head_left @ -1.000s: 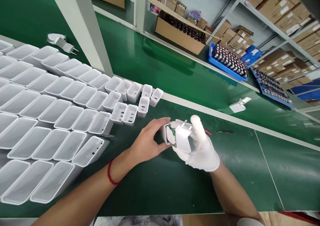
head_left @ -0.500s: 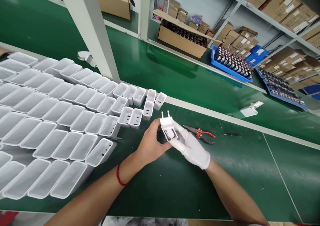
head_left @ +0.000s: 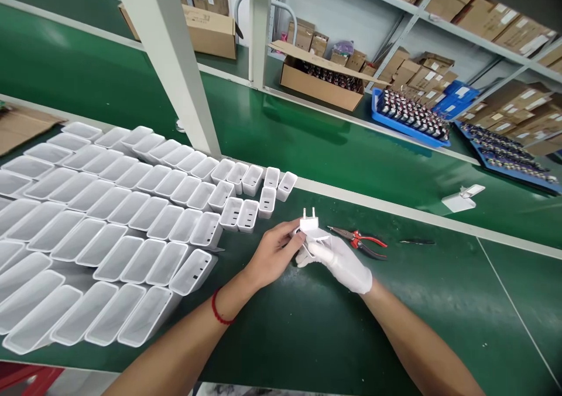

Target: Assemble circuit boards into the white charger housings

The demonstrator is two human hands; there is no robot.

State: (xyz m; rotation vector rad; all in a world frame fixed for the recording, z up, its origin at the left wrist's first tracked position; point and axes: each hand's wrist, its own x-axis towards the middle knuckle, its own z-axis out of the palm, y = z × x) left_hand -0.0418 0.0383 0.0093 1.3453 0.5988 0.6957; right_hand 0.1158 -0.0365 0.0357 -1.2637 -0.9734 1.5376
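A white power adapter (head_left: 309, 223) with two metal pins pointing away from me is held between both hands above the green bench. My bare left hand (head_left: 274, 252), with a red cord at the wrist, grips its left side, thumb on top. In a white glove, my right hand (head_left: 345, 264) closes around its right and lower side. The fingers hide much of the adapter's body. Just right of the glove lie needle-nose pliers (head_left: 357, 239) with red and black handles. Small white open-topped cases (head_left: 248, 214) with slots stand beyond my left hand.
Rows of larger white cases (head_left: 132, 258) cover the left of the bench. A thin dark tool (head_left: 417, 241) lies right of the pliers. Beyond the pale ledge are an opened white case (head_left: 461, 200), a blue tray of parts (head_left: 410, 118) and an open carton (head_left: 322, 89). A pale post (head_left: 169, 57) rises at left.
The view has shifted, so the bench appears lower and further right. My left thumb has moved up onto the adapter, and the gloved fingers now wrap under it. The adapter's open inside is less visible.
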